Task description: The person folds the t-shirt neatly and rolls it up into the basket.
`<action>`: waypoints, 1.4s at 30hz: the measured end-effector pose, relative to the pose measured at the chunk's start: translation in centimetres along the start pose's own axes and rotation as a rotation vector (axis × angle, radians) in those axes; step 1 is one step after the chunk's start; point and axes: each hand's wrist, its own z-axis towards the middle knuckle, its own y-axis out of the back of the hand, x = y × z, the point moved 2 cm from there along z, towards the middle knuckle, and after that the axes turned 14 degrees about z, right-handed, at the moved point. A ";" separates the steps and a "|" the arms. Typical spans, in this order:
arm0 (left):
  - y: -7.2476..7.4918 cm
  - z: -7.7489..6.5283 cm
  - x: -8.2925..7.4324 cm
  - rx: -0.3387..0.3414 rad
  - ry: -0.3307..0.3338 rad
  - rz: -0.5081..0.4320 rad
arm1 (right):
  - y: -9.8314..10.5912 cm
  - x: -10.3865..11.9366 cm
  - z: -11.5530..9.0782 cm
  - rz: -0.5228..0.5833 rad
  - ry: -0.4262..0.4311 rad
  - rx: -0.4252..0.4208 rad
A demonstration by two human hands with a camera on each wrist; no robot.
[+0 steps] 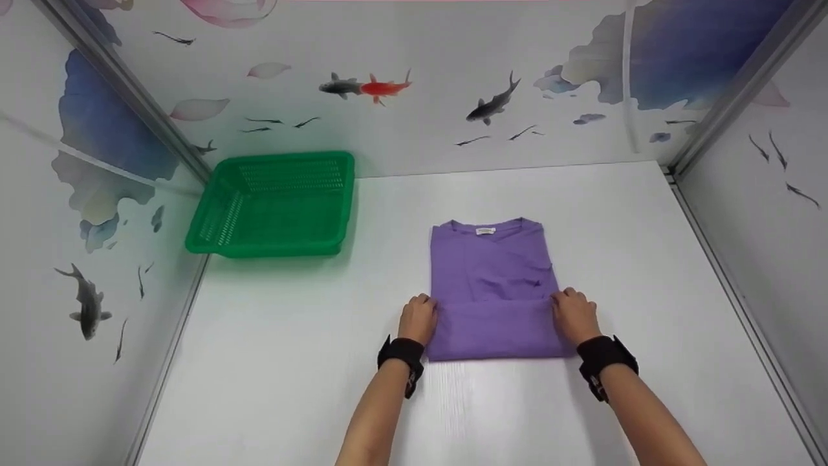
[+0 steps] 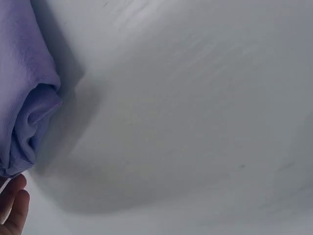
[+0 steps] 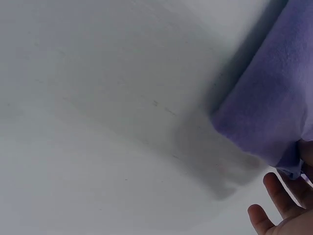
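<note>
A purple T-shirt (image 1: pixel 501 259) lies on the white table with its collar and white label at the far end. Its near part is folded up over itself, making a flat band across the lower half. My left hand (image 1: pixel 419 320) pinches the left end of that band's upper edge. At the opposite end, my right hand (image 1: pixel 576 316) pinches the cloth between thumb and fingers. Layered folds of the shirt (image 2: pixel 36 117) show at the side edge in the left wrist view. In the right wrist view, the other fingers (image 3: pixel 279 193) spread below the gripped cloth.
A green plastic basket (image 1: pixel 278 213) with perforated sides stands at the back left of the white table (image 1: pixel 310 362). Printed wall panels (image 1: pixel 427 129) enclose the table at the back and both sides. Each wrist wears a black strap (image 1: pixel 402 355).
</note>
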 end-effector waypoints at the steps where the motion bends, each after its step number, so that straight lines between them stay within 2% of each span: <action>1: 0.2 -0.1 0.1 -0.019 -0.007 -0.015 | 0.3 0.0 -0.1 0.005 0.007 -0.004; 6: 1.0 -1.2 0.5 -0.124 -0.082 -0.094 | 1.5 0.0 -1.5 0.050 0.076 -0.069; 12: 1.8 -4.2 0.4 -0.210 -0.222 -0.117 | 1.4 0.1 -5.2 0.161 0.200 -0.179; 15: 1.8 -6.0 0.1 -0.223 -0.265 -0.111 | 0.7 -0.2 -7.1 0.179 0.327 -0.225; 18: 1.6 -7.5 -0.1 -0.217 -0.286 -0.096 | -0.1 -0.8 -8.4 0.152 0.444 -0.243; 21: 1.1 -8.3 -0.2 -0.193 -0.294 -0.079 | -0.8 -1.4 -9.1 0.101 0.485 -0.222; 25: 0.5 -8.6 -0.2 -0.148 -0.285 -0.071 | -1.5 -1.8 -9.1 0.057 0.478 -0.189; 28: 0.1 -8.5 -0.2 -0.129 -0.280 -0.068 | -1.9 -2.0 -8.8 0.044 0.491 -0.201; 35: -0.7 -7.8 -0.2 -0.192 -0.318 -0.047 | -2.0 -1.9 -8.5 0.028 0.542 -0.275; 39: -0.4 -7.1 -0.2 -0.203 -0.329 -0.035 | -1.7 -1.5 -8.3 0.018 0.545 -0.281; 42: 0.3 -7.0 -0.1 -0.159 -0.347 -0.053 | -1.3 -1.3 -8.5 0.016 0.561 -0.272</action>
